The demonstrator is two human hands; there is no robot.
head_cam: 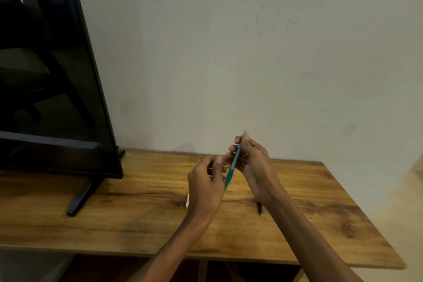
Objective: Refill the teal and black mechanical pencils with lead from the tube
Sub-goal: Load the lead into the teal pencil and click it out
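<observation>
My right hand (251, 160) grips the teal mechanical pencil (233, 165) above the wooden table (137, 220). The pencil tilts, its cap end up by my thumb and its tip down to the left. My left hand (206, 188) hovers just left of the pencil's tip with its fingers curled and pinched; whether it holds anything is not visible. The lead tube (187, 200), small and whitish with orange, lies on the table and is mostly hidden behind my left hand. The black pencil (260, 208) lies on the table, partly covered by my right wrist.
A large black TV (57, 75) stands at the left of the table on a black foot (80, 199). A plain wall rises behind the table. The table's right edge runs diagonally at the right; an open shelf shows below the front edge.
</observation>
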